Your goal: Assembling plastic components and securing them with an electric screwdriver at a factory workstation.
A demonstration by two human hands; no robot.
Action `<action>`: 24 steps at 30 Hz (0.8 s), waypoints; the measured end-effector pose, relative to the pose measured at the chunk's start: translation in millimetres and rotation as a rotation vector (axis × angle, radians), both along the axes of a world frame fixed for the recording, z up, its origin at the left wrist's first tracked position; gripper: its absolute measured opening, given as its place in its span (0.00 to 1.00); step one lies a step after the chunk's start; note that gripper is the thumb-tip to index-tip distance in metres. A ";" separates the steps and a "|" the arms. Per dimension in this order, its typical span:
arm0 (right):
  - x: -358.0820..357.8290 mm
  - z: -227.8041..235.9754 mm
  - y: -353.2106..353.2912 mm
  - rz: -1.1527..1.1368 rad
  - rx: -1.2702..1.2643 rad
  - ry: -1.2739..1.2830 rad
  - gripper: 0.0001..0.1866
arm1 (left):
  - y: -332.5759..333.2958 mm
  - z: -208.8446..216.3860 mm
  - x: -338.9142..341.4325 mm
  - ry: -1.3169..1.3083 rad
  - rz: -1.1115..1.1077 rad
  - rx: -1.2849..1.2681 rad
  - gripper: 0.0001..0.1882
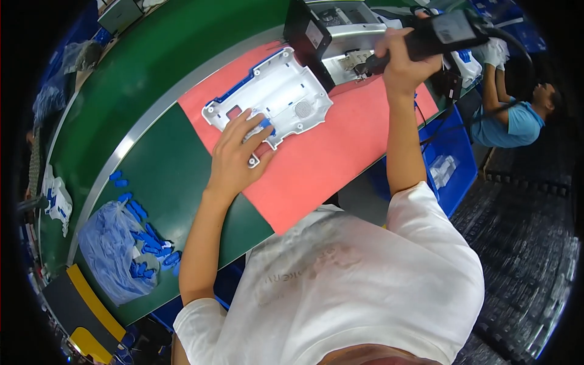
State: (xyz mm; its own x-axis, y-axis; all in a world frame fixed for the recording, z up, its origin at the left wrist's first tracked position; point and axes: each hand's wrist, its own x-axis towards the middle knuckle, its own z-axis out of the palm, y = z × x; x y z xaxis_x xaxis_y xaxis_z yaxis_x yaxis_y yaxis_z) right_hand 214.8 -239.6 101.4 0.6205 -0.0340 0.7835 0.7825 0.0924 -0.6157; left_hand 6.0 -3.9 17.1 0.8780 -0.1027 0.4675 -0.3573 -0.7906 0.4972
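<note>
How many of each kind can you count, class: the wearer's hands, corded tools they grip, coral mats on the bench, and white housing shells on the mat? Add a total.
Left hand and right hand: 2
Black corded tool: 1
Coral mat: 1
White housing shell: 1
Total: 5

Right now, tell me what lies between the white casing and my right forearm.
In the head view, only bare pink mat shows between the white casing and your right forearm.

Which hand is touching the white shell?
The left hand: it touches the white shell on the red mat; the right hand instead grips a black tool.
</note>
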 end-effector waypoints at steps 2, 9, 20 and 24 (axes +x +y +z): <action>-5.9 0.4 2.5 0.021 -0.001 -0.003 0.27 | 0.3 -0.3 -1.6 0.011 0.005 -0.001 0.21; -45.3 11.0 23.5 0.356 0.225 0.066 0.30 | 4.0 -5.3 2.8 -0.036 -0.020 0.012 0.19; -8.6 10.9 4.1 0.064 0.168 0.046 0.25 | 1.2 -1.9 2.5 -0.027 -0.017 -0.013 0.18; -6.0 -2.2 10.5 0.091 0.034 -0.062 0.23 | 1.6 -5.0 -1.4 -0.020 0.016 -0.038 0.18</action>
State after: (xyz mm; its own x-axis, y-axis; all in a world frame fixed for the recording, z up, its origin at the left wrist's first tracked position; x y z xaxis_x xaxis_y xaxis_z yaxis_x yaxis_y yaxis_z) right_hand 208.8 -229.1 99.2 0.5727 -0.0071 0.8197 0.8063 0.1852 -0.5617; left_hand 4.7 -2.3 12.1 0.8701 -0.0705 0.4878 -0.3545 -0.7772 0.5199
